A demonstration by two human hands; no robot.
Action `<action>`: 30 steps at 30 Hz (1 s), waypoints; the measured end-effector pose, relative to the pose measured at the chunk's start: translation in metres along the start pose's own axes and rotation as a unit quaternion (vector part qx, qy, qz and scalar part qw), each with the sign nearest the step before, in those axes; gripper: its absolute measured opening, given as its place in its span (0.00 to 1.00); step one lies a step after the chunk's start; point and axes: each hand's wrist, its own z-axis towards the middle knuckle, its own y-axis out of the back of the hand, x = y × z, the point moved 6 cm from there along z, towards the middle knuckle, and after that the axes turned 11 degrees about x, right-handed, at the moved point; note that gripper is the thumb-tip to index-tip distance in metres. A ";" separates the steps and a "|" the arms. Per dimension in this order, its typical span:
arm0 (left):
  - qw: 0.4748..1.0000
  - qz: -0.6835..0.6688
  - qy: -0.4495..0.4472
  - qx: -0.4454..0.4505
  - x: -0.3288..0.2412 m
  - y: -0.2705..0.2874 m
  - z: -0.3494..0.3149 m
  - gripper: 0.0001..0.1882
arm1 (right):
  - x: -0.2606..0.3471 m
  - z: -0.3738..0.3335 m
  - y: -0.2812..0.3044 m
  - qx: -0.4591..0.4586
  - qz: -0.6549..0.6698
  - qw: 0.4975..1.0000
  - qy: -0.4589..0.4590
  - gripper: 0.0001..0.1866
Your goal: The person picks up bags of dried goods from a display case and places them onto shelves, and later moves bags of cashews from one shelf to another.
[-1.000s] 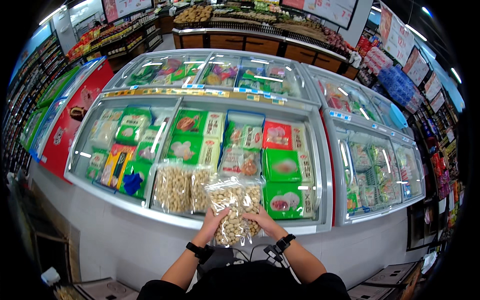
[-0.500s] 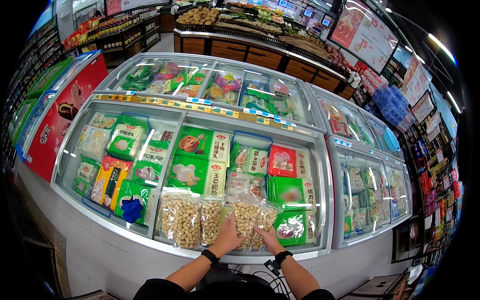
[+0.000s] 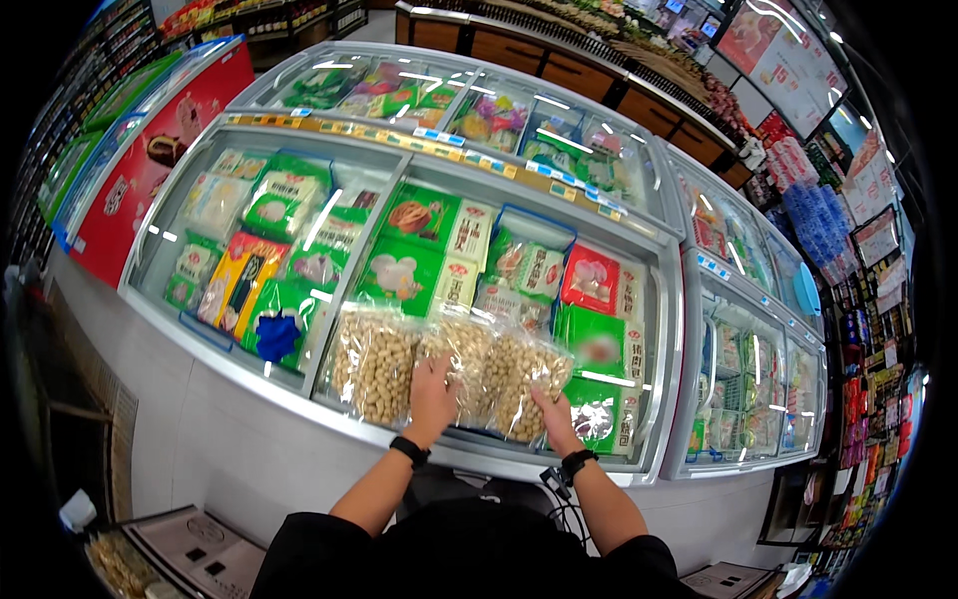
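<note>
The slick peanut bag (image 3: 521,387) should sag softly; best held at both sides, where part-curled left grip (image 3: 433,396) and right grip (image 3: 556,416) hold it.

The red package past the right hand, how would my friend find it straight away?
Start at the big grey-framed freezer in the middle of the picture. Beyond the right hand, look along the freezer's right side. Farthest back there lies the red package, and its colour sets it apart: the two nearer packages are green.
</note>
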 end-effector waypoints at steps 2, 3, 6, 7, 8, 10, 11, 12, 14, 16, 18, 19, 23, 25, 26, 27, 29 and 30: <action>0.998 0.050 0.006 -0.043 0.010 0.001 -0.006 0.27 | -0.003 0.008 0.010 -0.010 -0.012 1.000 0.008 0.25; 0.995 0.078 0.007 -0.067 0.009 0.004 -0.008 0.26 | -0.005 0.013 0.014 -0.003 -0.019 1.000 0.000 0.26; 0.987 0.121 0.014 -0.105 0.000 0.004 -0.024 0.22 | -0.017 0.024 0.029 0.024 -0.046 0.997 -0.054 0.30; 0.988 0.095 0.019 -0.122 -0.009 0.005 -0.031 0.21 | -0.024 0.028 0.041 0.034 -0.059 0.993 -0.092 0.31; 0.987 0.075 0.026 -0.141 -0.016 0.007 -0.040 0.20 | -0.030 0.033 0.052 0.043 -0.074 0.988 -0.129 0.33; 0.981 0.037 0.038 -0.184 -0.028 0.010 -0.063 0.20 | -0.049 0.050 0.077 0.056 -0.121 0.982 -0.134 0.37; 0.972 0.044 0.059 -0.225 -0.031 0.013 -0.081 0.18 | -0.048 0.050 0.079 0.057 -0.140 0.979 -0.134 0.37; 0.963 0.005 0.105 -0.249 -0.032 0.017 -0.103 0.17 | -0.044 0.048 0.077 0.062 -0.160 0.976 -0.134 0.37; 0.929 -0.076 0.189 -0.308 -0.032 0.023 -0.153 0.15 | -0.044 0.050 0.071 0.097 -0.144 0.977 -0.123 0.37; 0.889 -0.119 0.213 -0.388 -0.031 0.023 -0.208 0.12 | -0.056 0.059 0.069 0.167 -0.108 0.976 -0.093 0.36; 0.841 -0.135 0.239 -0.466 -0.041 0.020 -0.275 0.12 | -0.060 0.050 0.075 0.142 -0.079 0.983 -0.090 0.33; 0.815 -0.121 0.219 -0.522 -0.041 0.013 -0.310 0.13 | -0.060 0.050 0.077 0.192 -0.078 0.973 -0.104 0.31; 0.710 -0.081 0.300 -0.632 -0.077 -0.023 -0.434 0.11 | -0.049 0.030 0.078 0.270 -0.033 0.941 -0.203 0.37; 0.630 -0.055 0.347 -0.692 -0.103 -0.049 -0.502 0.11 | -0.058 0.032 0.074 0.281 -0.079 0.919 -0.263 0.39; 0.603 -0.050 0.360 -0.710 -0.110 -0.058 -0.528 0.11 | -0.063 0.028 0.063 0.290 -0.115 0.914 -0.258 0.38; 0.574 -0.040 0.350 -0.739 -0.117 -0.073 -0.549 0.11 | -0.066 0.027 0.060 0.292 -0.135 0.916 -0.240 0.37; 0.518 -0.030 0.345 -0.782 -0.129 -0.100 -0.599 0.11 | -0.072 0.016 0.041 0.301 -0.184 0.914 -0.198 0.36; 0.488 -0.026 0.348 -0.800 -0.135 -0.115 -0.623 0.10 | -0.072 0.010 0.033 0.303 -0.206 0.914 -0.176 0.35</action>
